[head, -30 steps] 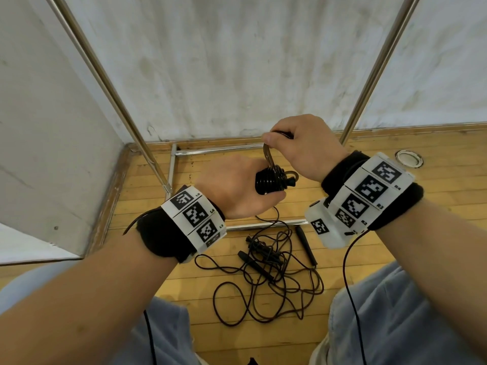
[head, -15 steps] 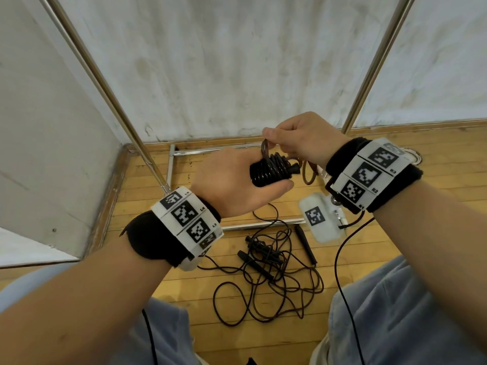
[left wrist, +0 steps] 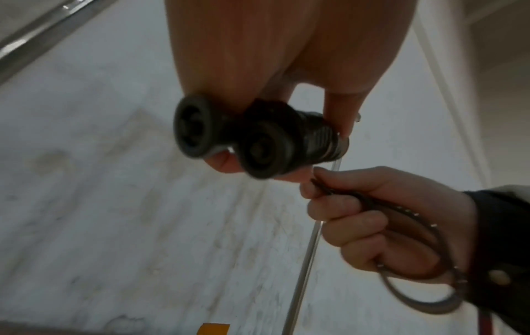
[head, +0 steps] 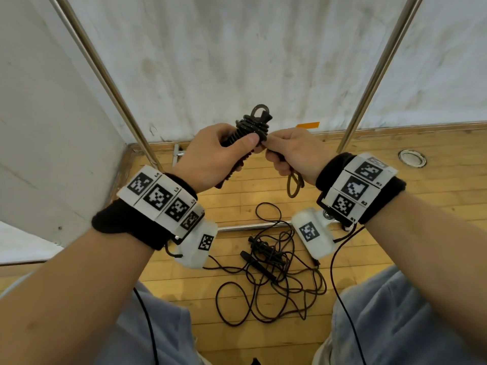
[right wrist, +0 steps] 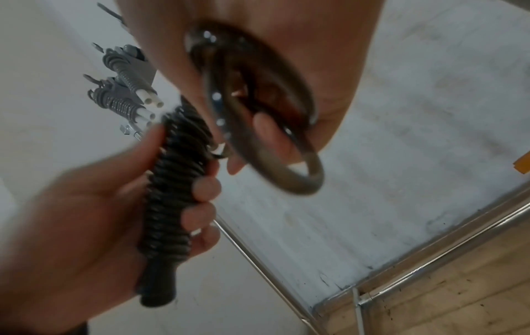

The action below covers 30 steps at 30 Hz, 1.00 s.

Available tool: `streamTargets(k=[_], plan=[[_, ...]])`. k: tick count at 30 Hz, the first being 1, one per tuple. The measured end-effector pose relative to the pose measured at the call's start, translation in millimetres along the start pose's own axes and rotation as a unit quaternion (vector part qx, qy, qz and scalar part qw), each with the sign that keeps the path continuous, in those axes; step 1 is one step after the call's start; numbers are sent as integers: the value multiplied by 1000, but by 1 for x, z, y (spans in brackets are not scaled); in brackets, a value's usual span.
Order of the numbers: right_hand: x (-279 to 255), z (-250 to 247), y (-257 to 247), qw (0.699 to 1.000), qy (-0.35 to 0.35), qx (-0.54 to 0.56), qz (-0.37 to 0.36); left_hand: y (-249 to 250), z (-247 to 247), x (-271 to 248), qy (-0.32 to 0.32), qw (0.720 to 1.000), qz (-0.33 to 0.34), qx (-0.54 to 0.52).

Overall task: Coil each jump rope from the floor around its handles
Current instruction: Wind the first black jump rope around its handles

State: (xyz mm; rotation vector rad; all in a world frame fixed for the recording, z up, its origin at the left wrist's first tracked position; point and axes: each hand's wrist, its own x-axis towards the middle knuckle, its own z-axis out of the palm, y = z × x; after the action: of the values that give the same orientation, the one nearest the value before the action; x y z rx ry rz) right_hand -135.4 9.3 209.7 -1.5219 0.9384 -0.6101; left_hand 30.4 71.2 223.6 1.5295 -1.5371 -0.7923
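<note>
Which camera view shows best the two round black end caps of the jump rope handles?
The left wrist view: both round black end caps face the camera, side by side. The right wrist view shows them only sideways, blurred. In the head view the left hand mostly hides them.

Wooden floor [head: 210, 204] under tangled jump ropes [head: 268, 272]

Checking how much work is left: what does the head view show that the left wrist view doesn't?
Only the head view shows the tangled ropes on the wooden floor. Only the left wrist view shows the round butt ends of the two handles. Both show the left hand gripping the wound bundle and the right hand holding the leftover loop.
</note>
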Motion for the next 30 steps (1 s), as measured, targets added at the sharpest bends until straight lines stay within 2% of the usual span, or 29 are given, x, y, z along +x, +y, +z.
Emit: streamTargets(k=[3, 7, 12, 15, 20, 24, 27, 30], plan=[[-1, 8, 0, 999, -24, 4, 30, -10, 0, 8, 52, 996, -19, 67], [-3, 10, 0, 998, -43, 19, 50, -15, -5, 14, 139, 987, -13, 85], [-3, -2, 12, 998, 32, -8, 57, -22, -15, 20, 240, 967, -28, 83], [-2, -7, 20, 993, 67, 60, 73, -25, -23, 23, 282, 955, -38, 81], [1, -12, 23, 961, 166, 182, 122, -22, -23, 25, 315, 948, -26, 38], [3, -12, 24, 923, 248, 258, 138, -18, -20, 22, 328, 944, -22, 2], [6, -10, 25, 905, 291, 273, 145, -16, -16, 22, 309, 951, -19, -17], [7, -8, 25, 903, 302, 246, 179, -15, -16, 23, 304, 951, -19, -48]])
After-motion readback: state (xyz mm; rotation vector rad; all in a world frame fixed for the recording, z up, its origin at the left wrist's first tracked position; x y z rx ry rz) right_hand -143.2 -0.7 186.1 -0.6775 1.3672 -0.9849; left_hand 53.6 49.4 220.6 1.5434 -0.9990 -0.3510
